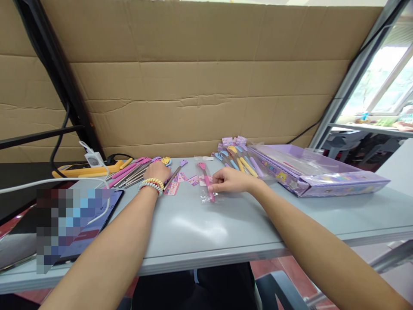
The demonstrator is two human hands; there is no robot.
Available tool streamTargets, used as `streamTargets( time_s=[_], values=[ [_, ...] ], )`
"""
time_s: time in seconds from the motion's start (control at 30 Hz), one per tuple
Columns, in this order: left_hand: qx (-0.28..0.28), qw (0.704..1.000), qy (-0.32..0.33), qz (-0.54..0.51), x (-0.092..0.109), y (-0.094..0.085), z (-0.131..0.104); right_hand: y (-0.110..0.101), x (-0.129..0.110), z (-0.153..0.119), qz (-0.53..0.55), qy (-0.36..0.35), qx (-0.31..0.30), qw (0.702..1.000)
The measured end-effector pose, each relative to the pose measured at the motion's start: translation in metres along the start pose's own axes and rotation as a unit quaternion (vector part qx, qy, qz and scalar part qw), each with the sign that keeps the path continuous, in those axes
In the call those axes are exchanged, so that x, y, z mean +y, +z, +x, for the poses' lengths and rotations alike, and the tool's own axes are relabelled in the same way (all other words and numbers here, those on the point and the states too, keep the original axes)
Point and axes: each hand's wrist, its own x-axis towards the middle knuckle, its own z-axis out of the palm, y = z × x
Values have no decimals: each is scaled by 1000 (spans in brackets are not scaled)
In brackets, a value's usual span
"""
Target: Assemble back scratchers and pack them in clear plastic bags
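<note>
My right hand is closed, thumb and fingers together, on the right side of a clear bag holding a pink hand-shaped stick. My left hand rests over the right end of a pile of unbagged metal and pink sticks; its fingers are mostly hidden behind the back of the hand. Just right of it lies a metal stick with a purple hand-shaped head. Small pink printed cards lie between my hands. Several bagged sticks with blue, yellow and purple handles lie beyond my right hand.
A purple display box sits at the right. On the left are a tablet with a white cable, a yellow tool and a black metal frame. Cardboard stands along the table's back.
</note>
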Motion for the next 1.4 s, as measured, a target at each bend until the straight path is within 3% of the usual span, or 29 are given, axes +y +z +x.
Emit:
streamTargets(
  time_s=[0.1,0.17,0.4,0.53,0.93,1.13,1.4],
  values=[
    [47,998,36,8,7,-5,-4,0,-1,0,31,-10,-32,999],
    [59,993,105,4,14,-6,-8,0,-1,0,30,-10,-47,998],
    [-38,928,364,-71,40,6,-34,3,0,2,54,-19,-55,997],
    [-73,887,452,-60,46,13,-43,3,-2,2,28,-2,-54,998],
    [-163,876,453,-32,40,15,-42,4,-2,5,-39,4,-62,997],
    [-224,851,474,-38,39,7,-42,5,0,6,-53,7,-53,997],
    [-234,850,470,-40,38,7,-41,4,-2,5,-41,4,-62,997]
  ],
)
